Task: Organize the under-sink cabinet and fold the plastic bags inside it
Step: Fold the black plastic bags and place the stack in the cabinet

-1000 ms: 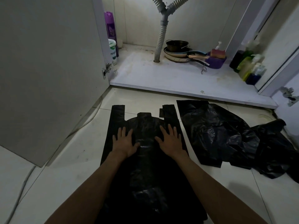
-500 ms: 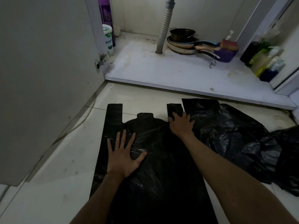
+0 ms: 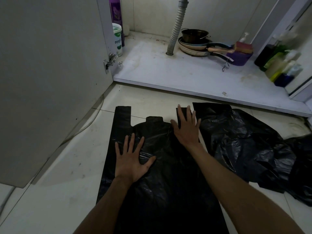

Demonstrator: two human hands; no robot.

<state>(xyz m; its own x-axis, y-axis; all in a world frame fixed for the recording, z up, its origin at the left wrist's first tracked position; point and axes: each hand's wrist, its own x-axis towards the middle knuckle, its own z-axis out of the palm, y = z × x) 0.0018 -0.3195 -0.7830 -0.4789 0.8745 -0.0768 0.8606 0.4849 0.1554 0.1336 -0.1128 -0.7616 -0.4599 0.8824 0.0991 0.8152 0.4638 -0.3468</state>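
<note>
Pressing our spread left hand [image 3: 130, 162] and right hand [image 3: 186, 127] flat on the black bag [image 3: 168, 191], we lose its bottom edge off-frame; bottles [image 3: 280, 65] blur beyond the tiled floor [image 3: 59, 191].

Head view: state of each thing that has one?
Bag: spread flat on floor.
Left hand: open, palm pressing bag.
Right hand: open, flat on bag's right handle.
Other bags: crumpled, unfolded.
Cabinet door: open.
Pans: stacked in cabinet.

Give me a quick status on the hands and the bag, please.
Left hand flat on black bag, fingers spread. Right hand flat on its right handle. Bag spread on floor, unfolded. Crumpled bags touching right edge.
</note>
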